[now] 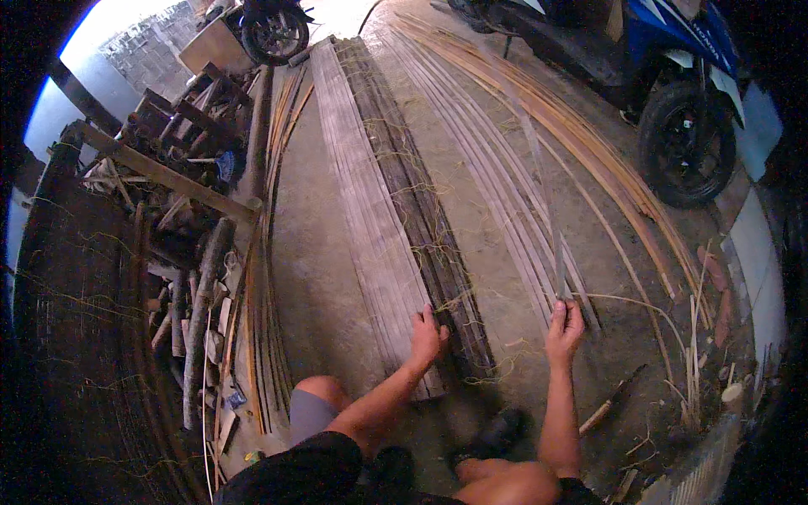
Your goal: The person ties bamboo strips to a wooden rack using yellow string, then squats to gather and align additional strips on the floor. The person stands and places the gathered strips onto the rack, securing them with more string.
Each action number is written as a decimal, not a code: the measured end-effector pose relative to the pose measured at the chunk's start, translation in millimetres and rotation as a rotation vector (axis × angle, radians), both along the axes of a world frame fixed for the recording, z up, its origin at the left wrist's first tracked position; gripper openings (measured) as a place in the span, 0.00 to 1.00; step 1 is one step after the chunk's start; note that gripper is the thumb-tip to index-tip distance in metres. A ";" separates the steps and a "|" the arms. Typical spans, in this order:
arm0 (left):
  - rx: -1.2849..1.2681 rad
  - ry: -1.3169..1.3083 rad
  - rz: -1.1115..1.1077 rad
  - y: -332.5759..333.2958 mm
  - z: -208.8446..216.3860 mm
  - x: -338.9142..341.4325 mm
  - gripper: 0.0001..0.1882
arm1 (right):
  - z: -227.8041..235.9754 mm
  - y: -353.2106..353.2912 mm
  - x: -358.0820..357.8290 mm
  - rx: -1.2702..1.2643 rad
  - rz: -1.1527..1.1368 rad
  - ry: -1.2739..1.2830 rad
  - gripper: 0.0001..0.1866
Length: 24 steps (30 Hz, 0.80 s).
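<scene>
A long mat of pale grey slats (370,219) lies on the floor before me. Along its right side runs a darker part of brown slats (400,168), with loose yellow strings (433,250) across it. My left hand (430,338) is closed at the mat's right edge, near its close end. Whether its fingers pinch a string or a slat edge is too small to tell. To the right, my right hand (565,328) pinches the near end of a long thin slat (551,202), which stretches away from me above other loose grey slats (480,160).
Brown strips (589,168) lie in a long bundle at the right, beside a blue motorbike (686,126). Another motorbike's wheel (275,35) stands at the far left. A heap of wood pieces (181,210) and a thin log (206,328) line the left side.
</scene>
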State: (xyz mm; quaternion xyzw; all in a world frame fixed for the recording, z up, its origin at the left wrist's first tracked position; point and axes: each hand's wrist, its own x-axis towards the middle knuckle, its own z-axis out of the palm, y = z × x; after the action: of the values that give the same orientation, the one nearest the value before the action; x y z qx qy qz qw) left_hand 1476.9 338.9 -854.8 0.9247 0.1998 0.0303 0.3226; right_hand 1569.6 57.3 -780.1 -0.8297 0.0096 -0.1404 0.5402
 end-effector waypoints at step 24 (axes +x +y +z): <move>-0.456 -0.050 0.170 -44.1 62.4 20.6 0.32 | -113.4 17.8 20.7 -0.349 0.134 0.373 0.20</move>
State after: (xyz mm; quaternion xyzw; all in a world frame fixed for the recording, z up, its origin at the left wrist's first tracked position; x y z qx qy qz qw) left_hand 1497.5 294.8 -792.3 0.8067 0.2706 0.0340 0.5243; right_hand 1590.3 75.1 -893.4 -0.9206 0.0298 0.0514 0.3859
